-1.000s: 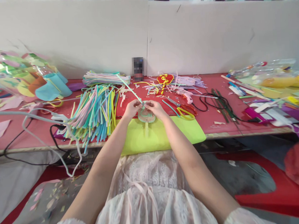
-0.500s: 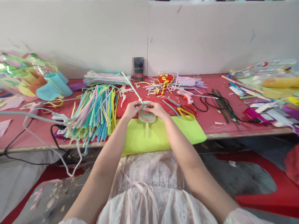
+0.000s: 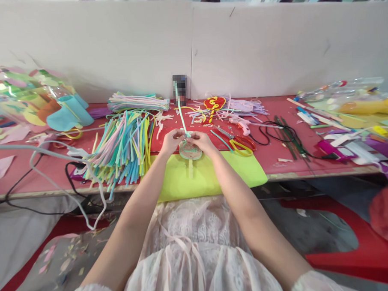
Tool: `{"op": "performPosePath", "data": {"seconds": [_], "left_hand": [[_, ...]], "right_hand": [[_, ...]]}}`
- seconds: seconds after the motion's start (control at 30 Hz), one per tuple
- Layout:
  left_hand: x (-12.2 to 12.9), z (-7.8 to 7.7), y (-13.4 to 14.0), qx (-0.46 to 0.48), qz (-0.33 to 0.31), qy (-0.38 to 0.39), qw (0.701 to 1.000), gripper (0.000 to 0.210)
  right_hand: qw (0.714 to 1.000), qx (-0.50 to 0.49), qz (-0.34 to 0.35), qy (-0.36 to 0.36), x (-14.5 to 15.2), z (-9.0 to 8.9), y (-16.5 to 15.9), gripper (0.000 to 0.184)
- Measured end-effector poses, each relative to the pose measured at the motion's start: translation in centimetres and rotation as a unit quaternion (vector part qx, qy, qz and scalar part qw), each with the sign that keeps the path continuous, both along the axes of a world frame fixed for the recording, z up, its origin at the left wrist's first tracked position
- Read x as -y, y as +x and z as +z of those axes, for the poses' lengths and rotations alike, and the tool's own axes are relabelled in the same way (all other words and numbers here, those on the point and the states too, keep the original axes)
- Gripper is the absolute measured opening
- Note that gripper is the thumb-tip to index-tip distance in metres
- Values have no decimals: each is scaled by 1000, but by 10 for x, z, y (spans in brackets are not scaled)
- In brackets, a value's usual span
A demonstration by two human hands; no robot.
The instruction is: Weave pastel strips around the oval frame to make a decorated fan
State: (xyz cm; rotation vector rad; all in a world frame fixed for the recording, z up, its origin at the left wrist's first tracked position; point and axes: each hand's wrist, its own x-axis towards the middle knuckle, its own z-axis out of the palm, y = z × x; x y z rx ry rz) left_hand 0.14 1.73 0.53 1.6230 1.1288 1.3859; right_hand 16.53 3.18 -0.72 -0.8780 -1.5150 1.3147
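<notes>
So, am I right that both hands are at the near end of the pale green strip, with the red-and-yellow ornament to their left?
Not left: the head view shows the ornament to their right. The left hand and right hand are at the near end of the strip.

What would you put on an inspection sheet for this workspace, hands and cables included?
Surface: red tabletop; yellow-green pad extends past the near edge.
Job's things: green round piece over the pad; pale green strip rises from its top edge.
Clutter: pastel strips heaped left; yellow-handled scissors and pink glue gun right.
Hands: left hand and right hand pinch the round piece's top edge; exact finger contact too small to tell.
Cables: white cable dips below the near edge at left; black cable lies right.
Surroundings: white partition behind.
</notes>
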Motion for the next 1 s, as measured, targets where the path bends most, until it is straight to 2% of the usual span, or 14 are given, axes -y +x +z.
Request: {"op": "performPosePath", "data": {"seconds": [0.3, 0.5, 0.7, 1.0], "left_hand": [[0, 0, -2, -21, -11, -24, 999, 25], [0, -2, -2, -62, 16, 24, 998, 21], [4, 1, 0, -50, -4, 39, 998, 22], [5, 4, 1, -43, -11, 18, 999, 23]], "right_hand": [[1000, -9, -7, -28, 6, 7, 2, 35], [999, -18, 12, -43, 4, 5, 1, 36], [992, -65, 49, -96, 10, 11, 1, 34], [994, -53, 75, -66, 16, 16, 2, 33]]}}
